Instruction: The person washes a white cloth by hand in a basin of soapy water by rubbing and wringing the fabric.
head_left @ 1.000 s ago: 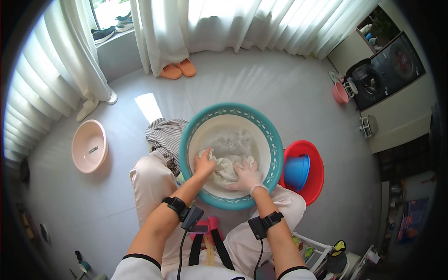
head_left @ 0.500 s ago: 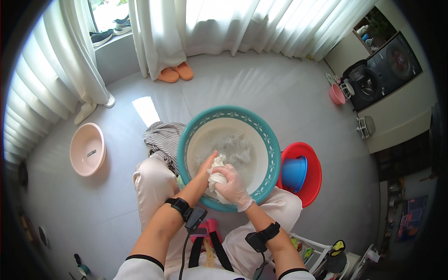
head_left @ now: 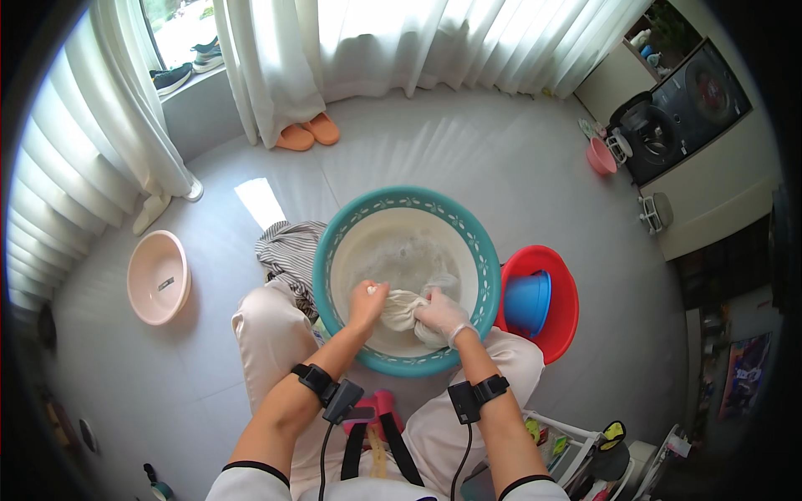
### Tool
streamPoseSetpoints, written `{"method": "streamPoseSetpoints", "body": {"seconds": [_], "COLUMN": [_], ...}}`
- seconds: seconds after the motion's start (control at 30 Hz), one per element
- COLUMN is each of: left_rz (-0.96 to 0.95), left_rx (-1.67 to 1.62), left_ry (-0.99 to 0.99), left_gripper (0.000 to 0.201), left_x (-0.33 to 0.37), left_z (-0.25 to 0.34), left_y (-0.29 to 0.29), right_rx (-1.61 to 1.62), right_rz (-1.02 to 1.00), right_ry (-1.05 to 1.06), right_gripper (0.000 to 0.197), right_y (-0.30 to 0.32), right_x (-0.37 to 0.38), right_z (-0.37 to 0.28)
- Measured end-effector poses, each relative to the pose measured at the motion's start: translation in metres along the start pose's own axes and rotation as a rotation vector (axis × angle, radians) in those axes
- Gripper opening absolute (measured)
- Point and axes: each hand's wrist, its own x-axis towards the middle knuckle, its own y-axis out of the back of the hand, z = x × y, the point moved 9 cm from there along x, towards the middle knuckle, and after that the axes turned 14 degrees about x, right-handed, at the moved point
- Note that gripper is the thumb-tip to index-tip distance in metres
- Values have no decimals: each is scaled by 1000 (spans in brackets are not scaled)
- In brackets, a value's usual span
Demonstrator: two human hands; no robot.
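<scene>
A teal basin with a white inside holds soapy water and stands on the grey floor between my knees. A wet white cloth stretches between both hands over the basin's near side. My left hand grips the cloth's left end. My right hand, in a thin clear glove, grips the right end. Each wrist carries a black band with a cable.
A striped garment lies left of the basin. A red basin with a blue tub inside sits at right. A pink basin rests far left. Orange slippers lie by the curtains. A white rack stands near my right leg.
My hands were apart on the cloth in the water, then came together rubbing it upright; now they hold it stretched sideways near the basin's front rim.
</scene>
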Motion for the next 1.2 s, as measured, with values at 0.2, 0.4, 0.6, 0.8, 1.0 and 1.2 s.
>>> {"method": "streamPoseSetpoints", "body": {"seconds": [0.2, 0.4, 0.6, 0.8, 1.0, 1.2], "left_rz": [-10, -321, -489, -322, -113, 342], "left_rx": [-140, -528, -853, -761, -164, 675], "left_ry": [189, 455, 393, 134, 56, -469], "left_gripper": [50, 66, 54, 35, 23, 54], "left_x": [-12, -16, -1, 8, 8, -29], "left_z": [-15, -25, -25, -24, -6, 70], "left_y": [-12, -36, -58, -46, -5, 40], "right_rx": [-240, 797, 516, 279, 605, 876], "right_rz": [84, -258, 99, 291, 114, -70], "right_ry": [111, 349, 823, 827, 405, 246], "right_gripper": [73, 51, 31, 30, 42, 50], "right_y": [-30, -65, -17, -8, 3, 11], "right_x": [-1, -1, -89, -75, 3, 0], "right_z": [-10, -39, -101, -99, -38, -21]}}
